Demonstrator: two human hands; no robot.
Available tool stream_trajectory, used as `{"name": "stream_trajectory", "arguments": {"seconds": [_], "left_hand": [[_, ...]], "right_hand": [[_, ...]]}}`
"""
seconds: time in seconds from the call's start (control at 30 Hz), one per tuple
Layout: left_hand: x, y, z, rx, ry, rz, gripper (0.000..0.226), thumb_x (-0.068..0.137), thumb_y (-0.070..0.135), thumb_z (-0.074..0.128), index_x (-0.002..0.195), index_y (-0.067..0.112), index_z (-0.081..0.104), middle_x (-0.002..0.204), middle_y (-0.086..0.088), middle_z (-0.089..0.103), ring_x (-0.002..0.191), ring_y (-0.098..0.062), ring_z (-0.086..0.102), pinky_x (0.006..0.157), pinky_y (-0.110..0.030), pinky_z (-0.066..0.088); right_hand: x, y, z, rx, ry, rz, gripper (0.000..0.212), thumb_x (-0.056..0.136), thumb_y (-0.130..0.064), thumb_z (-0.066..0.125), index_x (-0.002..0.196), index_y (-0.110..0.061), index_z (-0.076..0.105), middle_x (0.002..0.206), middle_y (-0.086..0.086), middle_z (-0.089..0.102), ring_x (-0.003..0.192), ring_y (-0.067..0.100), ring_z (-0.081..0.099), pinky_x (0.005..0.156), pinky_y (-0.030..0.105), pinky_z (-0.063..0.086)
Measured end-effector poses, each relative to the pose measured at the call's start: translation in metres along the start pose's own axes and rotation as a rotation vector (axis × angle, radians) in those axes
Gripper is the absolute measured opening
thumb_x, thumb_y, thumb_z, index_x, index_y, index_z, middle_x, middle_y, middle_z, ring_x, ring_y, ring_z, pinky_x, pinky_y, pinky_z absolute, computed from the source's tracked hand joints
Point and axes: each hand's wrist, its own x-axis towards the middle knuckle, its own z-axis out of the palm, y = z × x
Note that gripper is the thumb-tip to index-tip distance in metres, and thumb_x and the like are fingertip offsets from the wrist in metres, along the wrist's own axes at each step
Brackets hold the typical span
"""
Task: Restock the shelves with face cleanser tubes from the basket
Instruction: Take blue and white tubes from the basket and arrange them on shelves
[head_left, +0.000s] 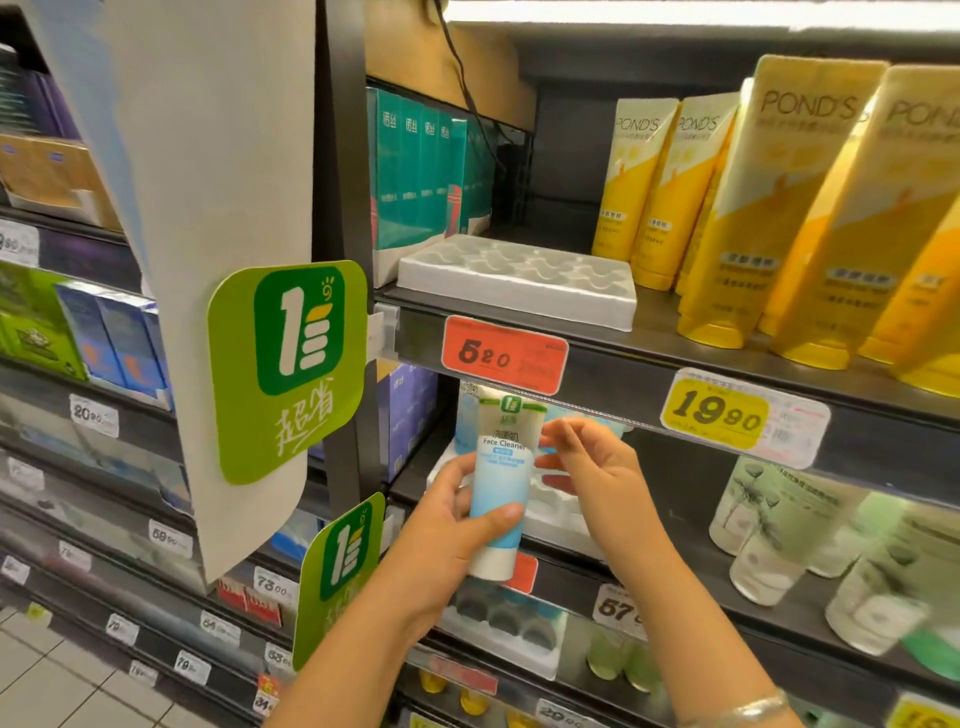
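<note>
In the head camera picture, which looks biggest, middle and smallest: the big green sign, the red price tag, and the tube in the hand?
1. Green sign, biggest.
2. Tube, middle.
3. Red price tag, smallest.
The tube and tag look close, and the tube is nearer the camera, so that order is unsure.

Retail shop, personal-care aisle.
Showing tiered dark shelves (649, 358) with price tags clipped along the edges: a red tag (504, 355) reading 5.20, a yellow tag (714, 412) reading 19.90. Displaying rows of identical yellow POND'S tubes (810, 208), teal boxes (415, 171), pale green bottles (779, 525). Hanging out from the upright, green promotional signs (288, 369) with Chinese lettering.
</note>
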Motion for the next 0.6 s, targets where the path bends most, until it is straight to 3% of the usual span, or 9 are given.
{"name": "stream_trajectory", "arguments": {"seconds": [0.1,0.2,0.33,0.4,0.47,0.6], "left_hand": [[0.011,0.005,0.009,0.136,-0.035,-0.008,0.041,0.080,0.017,0.069,0.112,0.029,0.047,0.101,0.005,0.071,0.088,-0.009,0.068,0.067,-0.023,0.053],[0.021,0.007,0.021,0.245,-0.060,0.045,0.039,0.079,0.016,0.071,0.106,0.030,0.048,0.096,0.010,0.068,0.079,0.002,0.066,0.062,-0.011,0.049],[0.035,0.009,0.036,0.478,0.015,0.222,0.042,0.075,0.017,0.074,0.094,0.044,0.049,0.107,0.015,0.057,0.094,0.003,0.055,0.073,-0.006,0.045],[0.042,0.008,0.042,0.571,0.074,0.304,0.047,0.075,0.018,0.074,0.093,0.050,0.045,0.105,0.016,0.053,0.093,0.008,0.051,0.074,-0.003,0.041],[0.049,0.007,0.047,0.609,0.138,0.369,0.049,0.075,0.016,0.075,0.088,0.052,0.044,0.096,0.022,0.050,0.086,0.014,0.050,0.070,0.002,0.038],[0.058,-0.001,0.052,0.631,0.216,0.411,0.039,0.075,0.008,0.073,0.087,0.039,0.052,0.093,0.017,0.056,0.084,0.008,0.053,0.066,0.002,0.039]], "right_hand": [[-0.005,-0.002,-0.010,-0.003,-0.114,0.030,0.008,0.087,-0.023,0.061,0.093,-0.025,0.065,0.088,-0.009,0.072,0.082,0.009,0.068,0.069,0.024,0.056],[-0.005,-0.005,-0.023,0.002,-0.076,0.063,0.015,0.084,-0.012,0.065,0.094,-0.023,0.066,0.092,-0.003,0.074,0.088,0.015,0.070,0.072,0.027,0.057],[-0.002,-0.006,-0.034,-0.040,0.091,0.128,0.007,0.079,-0.021,0.072,0.084,-0.016,0.070,0.088,0.005,0.074,0.086,0.021,0.071,0.084,0.041,0.056],[0.001,-0.005,-0.034,-0.067,0.188,0.141,0.017,0.077,-0.026,0.074,0.089,-0.017,0.068,0.092,0.004,0.072,0.085,0.015,0.069,0.080,0.028,0.055],[0.006,-0.006,-0.031,-0.154,0.251,0.163,0.038,0.077,-0.033,0.073,0.108,-0.012,0.061,0.097,-0.002,0.066,0.083,0.008,0.063,0.068,0.013,0.045],[0.019,-0.003,-0.023,-0.363,0.313,0.228,0.052,0.080,-0.041,0.068,0.120,-0.013,0.050,0.109,0.001,0.059,0.100,0.018,0.058,0.078,0.019,0.036]]}}
